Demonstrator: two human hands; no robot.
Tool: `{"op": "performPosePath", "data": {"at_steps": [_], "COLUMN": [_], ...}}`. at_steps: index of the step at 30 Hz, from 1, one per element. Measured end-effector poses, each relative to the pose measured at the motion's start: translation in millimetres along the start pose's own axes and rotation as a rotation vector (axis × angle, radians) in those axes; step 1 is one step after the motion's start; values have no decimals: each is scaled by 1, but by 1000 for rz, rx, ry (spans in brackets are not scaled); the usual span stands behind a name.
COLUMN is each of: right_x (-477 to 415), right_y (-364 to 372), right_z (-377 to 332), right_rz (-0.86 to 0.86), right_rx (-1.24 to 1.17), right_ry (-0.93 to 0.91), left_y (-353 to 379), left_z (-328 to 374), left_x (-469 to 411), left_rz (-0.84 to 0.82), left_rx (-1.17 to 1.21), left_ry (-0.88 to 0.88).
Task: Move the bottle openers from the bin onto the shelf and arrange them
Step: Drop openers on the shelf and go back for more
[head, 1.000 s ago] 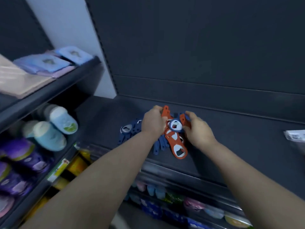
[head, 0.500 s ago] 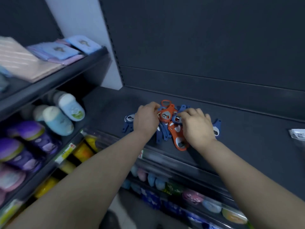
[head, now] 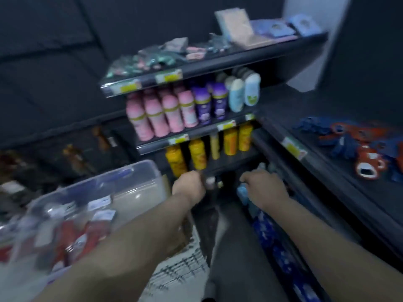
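Closest to me, at lower left, sits the clear plastic bin (head: 130, 171), its rim just beside my left forearm. Inside it lie red pieces with white tags (head: 87, 234), too smeared by motion blur for me to name them.

Past the bin, my left hand (head: 188, 188) hangs over the dark gap in front of the lower shelving. Its fingers look curled under, and there is a pale blur at the knuckles, but I cannot tell whether it has hold of anything. My right hand (head: 265, 188) is level with it and well apart from it, back of the hand up. Its fingers point away from me and are lost in blur, so I cannot tell their state either.

To the right, the bottle openers (head: 359, 147) lie in a loose blue and orange heap on the dark shelf (head: 327, 192), well apart from both hands. A yellow price label (head: 293, 147) sits on the shelf's front edge.

Farther off stand yellow bottles (head: 196, 153), then pink bottles (head: 161, 114), purple bottles (head: 209, 105) and pale blue bottles (head: 242, 92) above them. On the top level lie small packets (head: 152, 59) and folded cloths (head: 239, 27)
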State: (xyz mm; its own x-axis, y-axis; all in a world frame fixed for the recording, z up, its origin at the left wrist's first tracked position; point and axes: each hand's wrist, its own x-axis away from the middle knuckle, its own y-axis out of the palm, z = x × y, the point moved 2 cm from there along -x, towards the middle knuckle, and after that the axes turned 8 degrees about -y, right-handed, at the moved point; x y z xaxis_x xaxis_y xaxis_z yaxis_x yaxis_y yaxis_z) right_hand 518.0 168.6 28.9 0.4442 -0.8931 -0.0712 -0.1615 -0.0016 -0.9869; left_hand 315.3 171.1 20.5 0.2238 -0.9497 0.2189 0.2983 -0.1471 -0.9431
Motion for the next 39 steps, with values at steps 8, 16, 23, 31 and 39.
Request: {"op": "performPosePath", "data": {"at_steps": [8,16,23,31,39], "right_x": [-53,-125,-147,-157,-187], "right_y": [44,118,188,232,241], "right_z": [-149,-283,-373,-404,-408], "right_rz": [-69,-375,-556,-491,-597], "right_rx": [-60,-161,-257,-669,-618], "right_ry": [-310,-363,-291,-50,10], "left_y": [-21,-33,-15,16,13], "left_z": [-198,-376,-430,-429,-430], "left_x": [36,40,19,14,18], "left_rz": [75,-52,-250,-233,-156], "left_rx": [70,22,-1,161,195], "left_ry": [-418,-667,-626,-712,-764]}}
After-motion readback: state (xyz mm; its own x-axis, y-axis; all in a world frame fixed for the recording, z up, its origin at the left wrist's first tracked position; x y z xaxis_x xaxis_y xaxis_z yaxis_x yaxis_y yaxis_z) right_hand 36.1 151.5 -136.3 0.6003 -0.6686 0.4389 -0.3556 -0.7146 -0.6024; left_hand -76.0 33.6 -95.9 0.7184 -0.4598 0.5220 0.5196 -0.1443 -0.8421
